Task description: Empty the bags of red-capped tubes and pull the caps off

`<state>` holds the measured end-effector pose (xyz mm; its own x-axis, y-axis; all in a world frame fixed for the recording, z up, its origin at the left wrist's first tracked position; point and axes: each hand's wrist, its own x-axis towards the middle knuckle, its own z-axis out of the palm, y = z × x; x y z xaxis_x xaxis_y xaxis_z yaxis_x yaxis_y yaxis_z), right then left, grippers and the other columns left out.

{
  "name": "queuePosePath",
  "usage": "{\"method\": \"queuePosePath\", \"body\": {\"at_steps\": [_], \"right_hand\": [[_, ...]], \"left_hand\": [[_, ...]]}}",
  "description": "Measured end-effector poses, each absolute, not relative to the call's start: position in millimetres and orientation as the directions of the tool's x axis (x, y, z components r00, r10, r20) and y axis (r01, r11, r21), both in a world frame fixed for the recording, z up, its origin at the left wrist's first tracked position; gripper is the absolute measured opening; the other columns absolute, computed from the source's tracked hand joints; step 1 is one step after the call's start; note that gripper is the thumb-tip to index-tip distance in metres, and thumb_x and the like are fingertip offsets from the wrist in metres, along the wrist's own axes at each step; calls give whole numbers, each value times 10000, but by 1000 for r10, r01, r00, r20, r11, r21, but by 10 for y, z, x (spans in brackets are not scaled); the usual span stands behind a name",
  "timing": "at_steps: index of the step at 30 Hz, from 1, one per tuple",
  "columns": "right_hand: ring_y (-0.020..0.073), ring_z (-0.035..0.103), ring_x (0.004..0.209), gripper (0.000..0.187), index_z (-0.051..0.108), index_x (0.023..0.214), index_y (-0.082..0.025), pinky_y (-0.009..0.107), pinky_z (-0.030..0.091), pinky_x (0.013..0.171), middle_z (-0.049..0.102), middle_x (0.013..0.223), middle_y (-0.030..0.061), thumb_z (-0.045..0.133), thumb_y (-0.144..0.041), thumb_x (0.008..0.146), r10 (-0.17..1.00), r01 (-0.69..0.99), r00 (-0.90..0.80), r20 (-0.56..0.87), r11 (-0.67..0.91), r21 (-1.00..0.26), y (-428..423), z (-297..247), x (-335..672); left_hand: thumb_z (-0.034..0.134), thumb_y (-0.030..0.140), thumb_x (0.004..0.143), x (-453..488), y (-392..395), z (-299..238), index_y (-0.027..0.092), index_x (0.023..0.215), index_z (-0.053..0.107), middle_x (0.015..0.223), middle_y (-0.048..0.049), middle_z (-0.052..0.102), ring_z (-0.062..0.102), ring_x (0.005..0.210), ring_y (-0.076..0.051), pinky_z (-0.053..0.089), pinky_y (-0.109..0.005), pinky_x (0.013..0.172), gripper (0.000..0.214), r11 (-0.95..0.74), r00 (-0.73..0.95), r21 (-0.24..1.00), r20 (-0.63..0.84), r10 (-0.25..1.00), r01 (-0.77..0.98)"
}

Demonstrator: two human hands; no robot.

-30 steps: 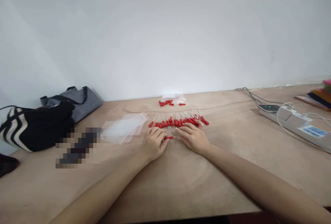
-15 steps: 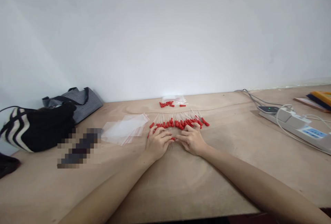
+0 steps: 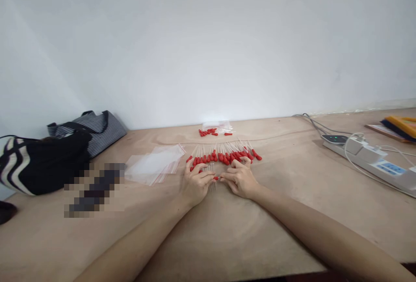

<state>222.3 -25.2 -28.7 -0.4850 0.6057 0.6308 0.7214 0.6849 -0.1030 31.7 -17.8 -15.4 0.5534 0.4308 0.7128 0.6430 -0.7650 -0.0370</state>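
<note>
My left hand [image 3: 196,184] is closed in a pinch on a small red rubber dropper bulb [image 3: 215,178]. Facing it, my right hand [image 3: 242,180] pinches what looks like a thin glass dropper tube at the bulb's open end; the fingers hide most of it. Between the hands, several loose clear glass tubes [image 3: 212,187] lie on the table. Just beyond the fingers, droppers with red bulbs [image 3: 227,157] lie in a fanned row, bulbs toward me and clear stems pointing away. Part of that row is covered by my left fingers.
Loose red bulbs [image 3: 204,133] and a clear plastic bag [image 3: 217,124] lie near the wall. Flat zip bags [image 3: 152,163] are left of my hands. Fabric bags [image 3: 97,131] stand far left; a power strip [image 3: 367,154] with cables is at the right.
The camera view has shifted slightly. The red bulb between my hands shows a little more clearly, and my fingertips sit slightly lower in view. Both hands keep their pinch.
</note>
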Motion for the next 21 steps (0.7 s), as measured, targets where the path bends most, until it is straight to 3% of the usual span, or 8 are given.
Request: {"method": "queuePosePath", "body": {"at_steps": [15,18,21], "right_hand": [[125,409,676,216,648,744,-228,343,170,735,575,556,-9,458,-284,830,653,731,-457,604,663,-163,-285,-268,2254],[122,428,658,239,642,744,-215,330,200,715,598,598,1,431,-265,845,699,753,-382,605,615,-235,-268,-273,2327],[125,467,677,236,626,889,-202,298,254,680,601,681,19,392,-211,853,742,748,-359,567,591,-300,-234,-307,2321]], "left_hand": [[488,231,814,195,-157,-97,268,744,666,815,34,696,568,847,-187,311,-461,918,196,-758,543,-36,720,433,652],[470,229,818,47,-111,-30,239,749,661,849,-3,687,558,835,-192,396,-411,824,203,-679,416,58,751,513,732],[450,247,823,-45,-67,-3,197,800,651,843,-47,646,560,799,-172,458,-326,737,208,-647,333,204,722,607,735]]}}
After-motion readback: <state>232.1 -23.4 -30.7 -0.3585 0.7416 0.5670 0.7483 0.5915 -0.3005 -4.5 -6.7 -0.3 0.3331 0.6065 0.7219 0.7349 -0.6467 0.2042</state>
